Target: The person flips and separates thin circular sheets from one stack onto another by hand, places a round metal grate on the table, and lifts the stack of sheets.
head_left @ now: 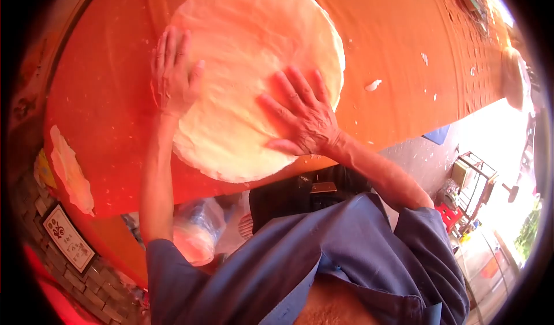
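Note:
A large, round, cream-coloured sheet (242,53) with a wrinkled surface and an uneven rim lies flat on the orange-covered table (392,42). I cannot tell what it is made of. My left hand (176,77) rests along its left edge, fingers stretched out and pointing away from me. On its lower right part lies my right hand (306,117), palm down with the fingers spread. Neither hand grips anything. The near edge of the sheet reaches the table's front edge.
A thin pale torn piece (71,172) lies at the table's left corner. Small white scraps (373,85) dot the right side. Below the table stand a clear plastic bag (202,227) and a framed sign (68,238). A metal-framed cart (476,183) is at the right.

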Demonstrator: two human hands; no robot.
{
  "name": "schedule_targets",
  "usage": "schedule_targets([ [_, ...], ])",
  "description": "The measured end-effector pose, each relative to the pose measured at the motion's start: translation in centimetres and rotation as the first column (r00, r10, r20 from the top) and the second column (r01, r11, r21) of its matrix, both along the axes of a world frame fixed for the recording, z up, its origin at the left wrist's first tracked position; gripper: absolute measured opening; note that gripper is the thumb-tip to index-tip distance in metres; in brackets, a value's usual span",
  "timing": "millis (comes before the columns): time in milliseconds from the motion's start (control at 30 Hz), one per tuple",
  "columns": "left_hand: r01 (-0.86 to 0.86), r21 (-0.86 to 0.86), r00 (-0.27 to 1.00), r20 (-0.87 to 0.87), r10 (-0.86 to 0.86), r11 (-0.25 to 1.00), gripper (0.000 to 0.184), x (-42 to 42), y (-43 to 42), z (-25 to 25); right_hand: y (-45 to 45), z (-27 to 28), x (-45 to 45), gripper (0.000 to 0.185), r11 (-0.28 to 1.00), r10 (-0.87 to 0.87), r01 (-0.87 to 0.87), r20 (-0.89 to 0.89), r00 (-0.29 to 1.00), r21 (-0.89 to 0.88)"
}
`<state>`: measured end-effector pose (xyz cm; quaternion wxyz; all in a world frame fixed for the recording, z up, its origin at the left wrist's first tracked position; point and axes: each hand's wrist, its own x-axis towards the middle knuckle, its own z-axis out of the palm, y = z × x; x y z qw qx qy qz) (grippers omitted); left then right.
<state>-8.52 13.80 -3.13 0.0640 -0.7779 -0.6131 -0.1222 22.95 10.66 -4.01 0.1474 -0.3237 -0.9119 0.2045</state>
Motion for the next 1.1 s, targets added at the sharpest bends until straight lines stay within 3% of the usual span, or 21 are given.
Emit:
schedule_targets([
  [233, -0.031, -0.01, 0.999, 0.019, 0.031, 0.999, 0.059, 0.0, -0.1, 0.5, 0.6, 2.7, 0.5, 0.075, 0.998, 0.039, -0.039, -0.011, 0.999, -0.038],
  [333, -0.041, -0.017, 0.999, 0.02, 0.041, 0.999, 0.059, 0.1, -0.3, 0.7, 2.1, 7.3, 0.9, 0.072, 0.993, -0.077, 0.073, -0.033, 0.996, -0.095],
  [367, -0.044, -0.02, 0.999, 0.019, 0.044, 0.999, 0.059, 0.1, -0.3, 0.9, 3.2, 8.6, 0.6, 0.075, 0.994, -0.106, 0.105, 0.028, 0.994, 0.032],
  [400, -0.039, -0.016, 0.999, 0.031, 0.04, 0.999, 0.059, 0.1, -0.1, 1.0, 4.3, 8.5, 0.1, 0.075, 0.98, -0.141, 0.131, 0.062, 0.988, 0.15],
  [467, -0.035, -0.022, 0.998, 0.056, 0.036, 0.999, 0.059, 0.1, -0.4, 1.1, 5.9, 3.6, 0.3, 0.074, 0.974, -0.2, 0.176, 0.173, 0.964, 0.146],
  [500, -0.043, -0.031, 0.997, 0.06, 0.044, 0.999, 0.059, 0.3, -0.5, 1.2, 6.2, 0.1, 0.9, 0.073, 0.985, -0.164, 0.166, -0.045, 0.985, 0.046],
  [633, -0.05, -0.078, 0.986, 0.154, 0.062, 0.996, 0.061, 0.2, -0.6, 1.8, 6.1, 4.4, 0.5, 0.07, 0.981, -0.166, 0.135, 0.249, 0.954, 0.138],
  [733, -0.061, -0.039, 0.94, 0.333, 0.071, 0.997, 0.065, -0.8, -0.9, 3.7, 8.5, 5.9, 1.2, 0.075, 0.974, -0.207, 0.206, 0.0, 0.978, -0.093],
  [767, -0.069, -0.019, 0.915, 0.397, 0.071, 0.997, 0.066, -1.3, -1.6, 4.4, 9.9, 6.6, 0.9, 0.078, 0.971, -0.241, 0.241, -0.019, 0.97, 0.0],
  [800, -0.181, -0.025, 0.858, 0.484, 0.171, 0.983, 0.066, -1.7, -2.7, 5.1, 11.2, 7.2, 0.8, 0.082, 0.956, -0.276, 0.279, -0.043, 0.96, 0.089],
  [867, -0.388, -0.055, 0.693, 0.641, 0.331, 0.92, 0.066, -1.9, -5.9, 6.3, 14.0, 7.6, -0.2, 0.082, 0.937, -0.349, 0.348, -0.071, 0.934, -0.027],
  [900, -0.462, -0.236, 0.426, 0.786, 0.448, 0.855, 0.069, -1.7, -7.8, 6.2, 15.3, 7.1, -0.5, 0.079, 0.935, -0.345, 0.335, -0.085, 0.935, -0.116],
  [1000, -0.501, -0.453, -0.085, 0.873, 0.48, 0.737, 0.077, -0.5, -13.0, 3.1, 17.4, 4.5, -2.4, 0.071, 0.745, -0.428, 0.249, -0.157, 0.89, -0.618],
  [1067, -0.39, -0.482, -0.259, 0.875, 0.409, 0.784, 0.076, 1.8, -14.1, 1.5, 18.0, 3.1, -2.8, 0.062, 0.706, -0.379, 0.291, 0.002, 0.926, -0.645],
  [1100, -0.339, -0.478, -0.344, 0.865, 0.367, 0.81, 0.076, 2.5, -14.1, 0.7, 17.7, 3.8, -3.6, 0.057, 0.73, -0.376, 0.402, 0.166, 0.912, -0.553],
])
